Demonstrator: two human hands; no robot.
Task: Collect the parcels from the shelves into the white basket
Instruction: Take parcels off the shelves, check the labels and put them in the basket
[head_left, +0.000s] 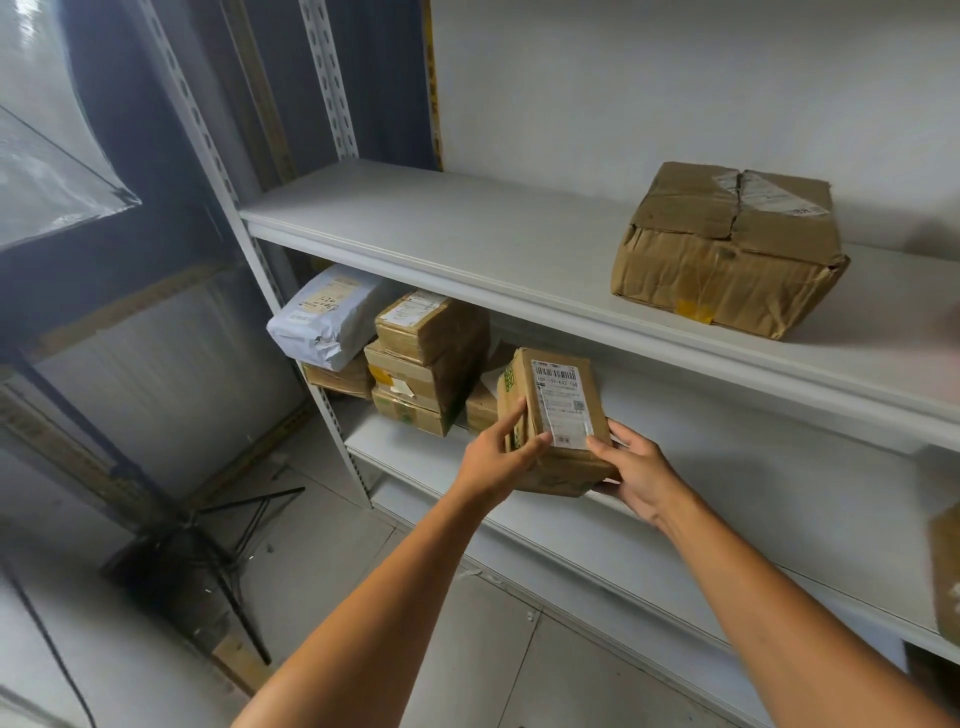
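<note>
i hold the small cardboard parcel (550, 410) between both hands at the front of the middle shelf (779, 467), with its label face tilted up toward me. my left hand (491, 460) pinches its left side, thumb on the top face and fingers along the edge. my right hand (641, 470) cups the lower right corner, thumb on the label and fingers curled underneath. i cannot tell whether the far bottom edge rests on the shelf or hangs clear of it. to do this well, i judge i should let the right hand carry the weight from below and use the left only to steady. then i draw the parcel straight back toward me, low enough to pass under the upper shelf (467, 234). the stack of boxes (426, 358) sits near on the left, so i should not swing that way. the white basket is not in view, so i must turn to find it before i let go, and set the parcel in rather than drop it. much is left: the stack, the white mailer (324, 319) and the crumpled box (727, 249) up top are all on the shelves.
</note>
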